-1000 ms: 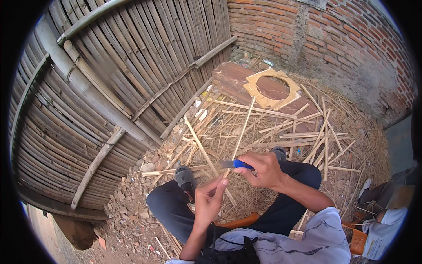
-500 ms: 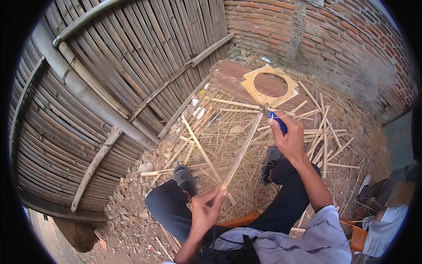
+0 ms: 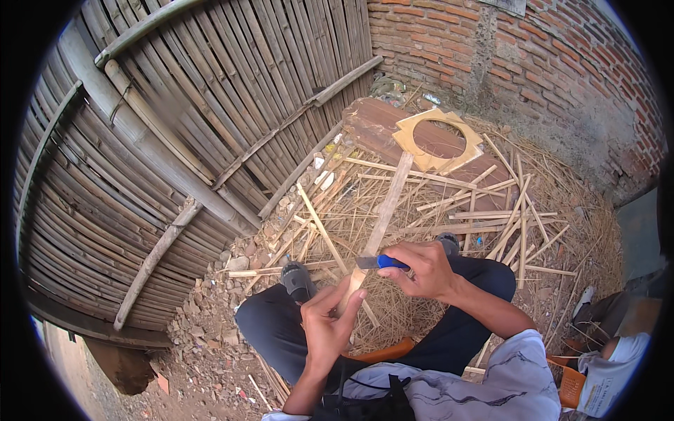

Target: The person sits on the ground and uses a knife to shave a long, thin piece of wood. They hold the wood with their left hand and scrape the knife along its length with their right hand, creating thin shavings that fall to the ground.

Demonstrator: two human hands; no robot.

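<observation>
My left hand (image 3: 330, 317) is closed around the near end of a long flat bamboo strip (image 3: 388, 203), which slants up and away over the straw. In my right hand (image 3: 426, 271) is a knife (image 3: 390, 262) with a blue handle, its short dark blade pointing left. The blade lies across the strip just above my left fingers, apparently touching it. The strip's far end reaches the pale board with a round hole (image 3: 400, 138) in the picture. Fingers of both hands are wrapped round what they hold.
Straw and shavings (image 3: 407, 302) cover the ground between my feet, with several loose bamboo strips (image 3: 519, 231) on the right. A brown board (image 3: 365, 123) lies at the back. A bamboo wall (image 3: 267, 91) stands left, a brick wall (image 3: 547, 77) behind. Another person (image 3: 618, 365) sits at the right edge.
My right hand has brought the knife from the strip's far end down to near my left hand. The strip now shows its broader face. The view has shifted slightly.
</observation>
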